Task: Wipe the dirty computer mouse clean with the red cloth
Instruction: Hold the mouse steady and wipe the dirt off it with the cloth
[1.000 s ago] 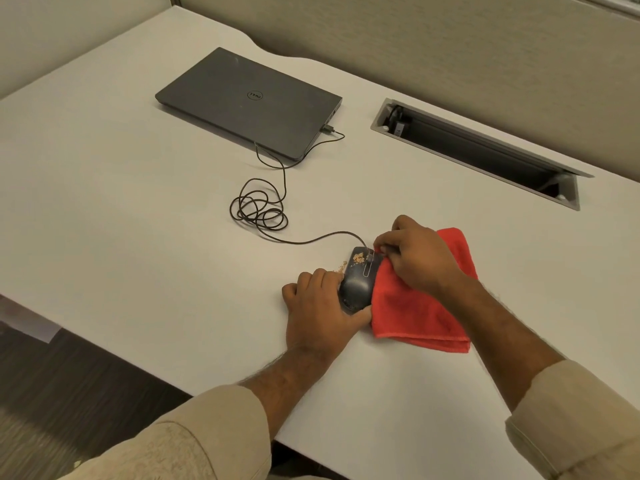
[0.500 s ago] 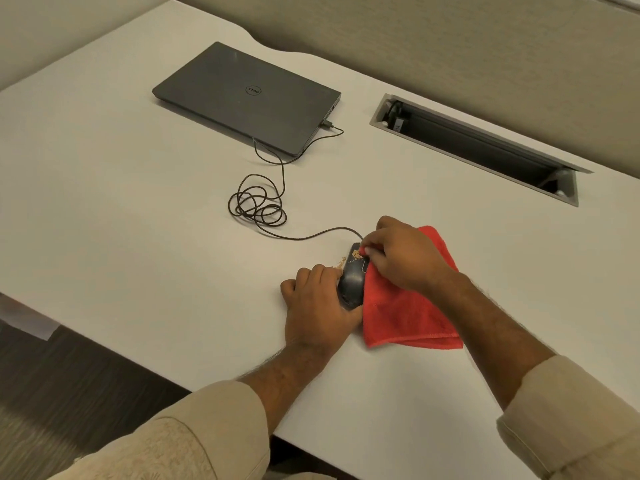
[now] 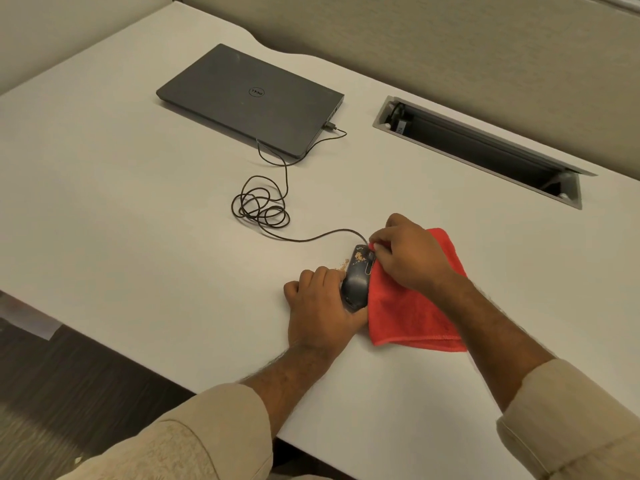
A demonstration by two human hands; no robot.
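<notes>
A dark grey wired computer mouse (image 3: pixel 356 280) lies on the white desk with tan crumbs on its front half. My left hand (image 3: pixel 320 306) grips its rear and left side. The red cloth (image 3: pixel 412 313) lies folded against the mouse's right side. My right hand (image 3: pixel 407 252) pinches the cloth's far left corner beside the mouse's front. A few crumbs (image 3: pixel 343 264) lie on the desk left of the mouse.
The mouse's black cable (image 3: pixel 259 209) coils on the desk and runs to a shut dark laptop (image 3: pixel 249 98) at the back. A long open cable slot (image 3: pixel 478 150) is sunk in the desk at the back right. The desk's front edge (image 3: pixel 145 355) runs below my left hand.
My right hand with the cloth corner has shifted slightly along the mouse's front. The left hand keeps its hold. The crumbs remain on the mouse.
</notes>
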